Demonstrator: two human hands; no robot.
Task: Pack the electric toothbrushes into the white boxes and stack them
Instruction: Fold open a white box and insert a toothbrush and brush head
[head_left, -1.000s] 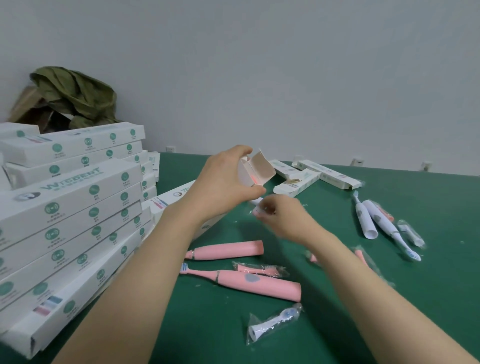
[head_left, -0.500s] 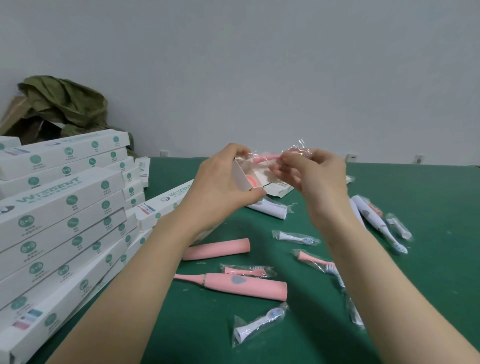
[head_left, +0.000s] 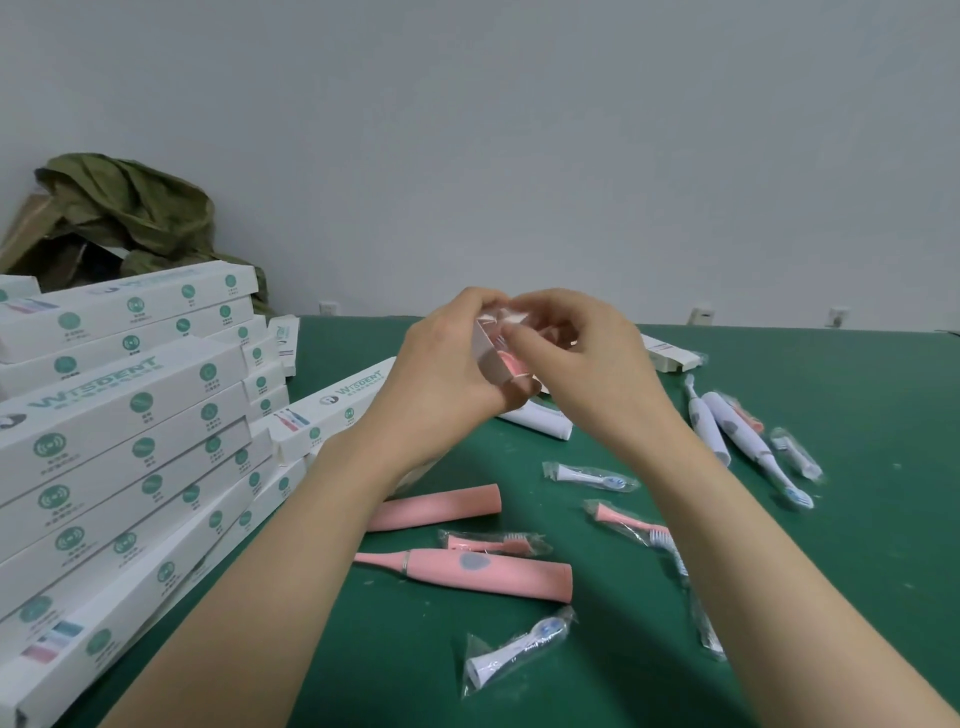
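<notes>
Left hand grips the open end of a long white cardboard box, held above mid-bench. Pink toothbrush end sits inside the mouth. Right hand fingers curl at the mouth; can't tell what they pinch. Stacked white boxes along the left edge.

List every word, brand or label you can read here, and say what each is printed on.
"WTSDENT": on the side of a white box in the stack.
"WTSDENT": on the single white box right of the stack.
Too small or blurred to read: the captions under the green round icons, the faint print on the top box, and the label on the far box.
</notes>
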